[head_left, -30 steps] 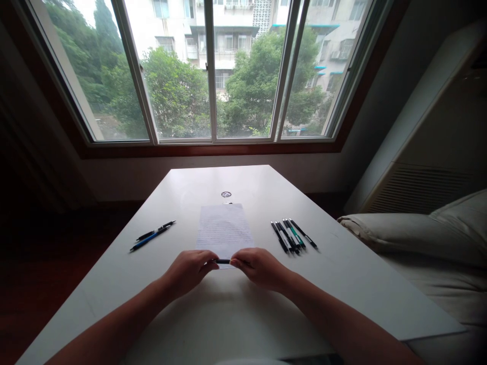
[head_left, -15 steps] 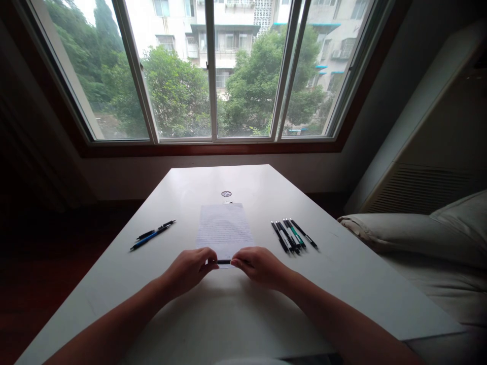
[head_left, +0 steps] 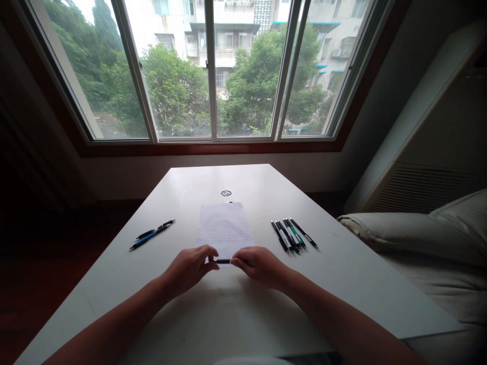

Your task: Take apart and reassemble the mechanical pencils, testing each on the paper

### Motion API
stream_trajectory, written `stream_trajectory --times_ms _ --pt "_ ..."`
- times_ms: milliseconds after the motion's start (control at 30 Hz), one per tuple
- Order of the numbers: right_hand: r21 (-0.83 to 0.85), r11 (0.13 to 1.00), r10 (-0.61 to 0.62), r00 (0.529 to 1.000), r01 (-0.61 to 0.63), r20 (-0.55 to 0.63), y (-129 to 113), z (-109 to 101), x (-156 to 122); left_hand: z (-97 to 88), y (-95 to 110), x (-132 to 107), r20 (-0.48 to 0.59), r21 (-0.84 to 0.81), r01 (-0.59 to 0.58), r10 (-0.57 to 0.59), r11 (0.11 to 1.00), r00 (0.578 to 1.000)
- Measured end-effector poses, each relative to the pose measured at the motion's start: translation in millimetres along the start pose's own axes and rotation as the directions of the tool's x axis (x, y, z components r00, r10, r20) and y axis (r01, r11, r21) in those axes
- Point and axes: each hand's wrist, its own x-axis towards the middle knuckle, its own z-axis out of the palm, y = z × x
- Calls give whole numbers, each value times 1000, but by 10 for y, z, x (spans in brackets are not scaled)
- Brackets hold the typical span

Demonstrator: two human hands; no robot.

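Observation:
A dark pen lies level between my two hands, over the lower edge of a lined sheet of paper. My right hand pinches its right end between thumb and fingers, which hide that end. At the pen's left end, my left hand has its thumb below and a curled finger behind, with the index finger arched above. Writing or ruled lines cover the sheet, too small to read.
Several pens lie side by side to the right of the sheet. On the left are a black pen and a blue pen. A small round emblem is beyond the paper on the white table. A cushioned seat stands right.
The index finger of my left hand has lifted slightly away from the pen's left end. My right hand and the pen stay almost in place.

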Motion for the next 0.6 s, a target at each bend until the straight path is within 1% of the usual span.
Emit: stream_trajectory --times_ms 100,267,433,600 --pt "9 1000 12 1000 -12 -16 -9 -7 -2 -16 1 4 -12 7 35 -35 999 999" --pt "-5 1000 11 1000 -12 -10 0 -3 1 -24 3 9 47 56 29 -32 998 998" --pt "4 1000 6 1000 -5 -9 2 1 2 4 14 4 42 36 69 -70 997 997" --pt "67 998 -8 997 12 -70 -4 -6 -3 27 31 1 55 -4 131 -131 991 990"
